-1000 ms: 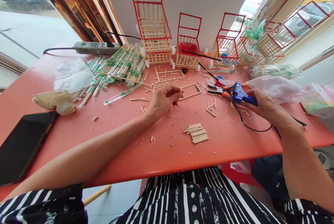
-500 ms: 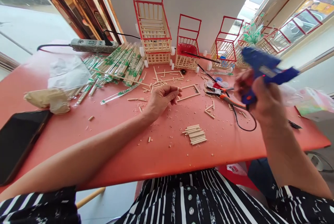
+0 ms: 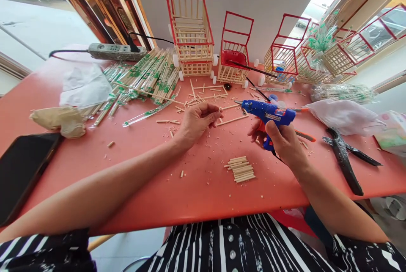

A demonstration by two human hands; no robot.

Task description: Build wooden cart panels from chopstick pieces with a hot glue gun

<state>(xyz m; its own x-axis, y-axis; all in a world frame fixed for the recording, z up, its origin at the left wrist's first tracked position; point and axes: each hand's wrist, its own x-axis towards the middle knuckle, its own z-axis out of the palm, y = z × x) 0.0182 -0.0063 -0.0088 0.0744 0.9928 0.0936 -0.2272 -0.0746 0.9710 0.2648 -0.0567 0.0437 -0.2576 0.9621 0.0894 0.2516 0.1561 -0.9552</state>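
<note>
My right hand (image 3: pixel 281 141) grips a blue glue gun (image 3: pixel 268 113) by its handle, nozzle pointing left toward my left hand. My left hand (image 3: pixel 198 119) rests on the red table (image 3: pixel 158 179) with fingers curled, pinching a short wooden stick (image 3: pixel 218 113) at its fingertips. Just beyond the nozzle lies a small rectangular stick frame (image 3: pixel 234 113). A neat pile of cut sticks (image 3: pixel 241 168) sits in front of both hands.
Several stick-and-red-wire carts (image 3: pixel 190 35) stand along the back wall. Wrapped chopsticks (image 3: pixel 149 77) lie at back left near a power strip (image 3: pixel 114 52). A phone (image 3: pixel 22 170) is at the left edge, black pliers (image 3: pixel 344 157) and a white bag (image 3: pixel 344 115) at right.
My right hand lifted the glue gun from the right side of the table, swung it up, then brought it down toward my left hand, nozzle aimed left. My left hand stayed put.
</note>
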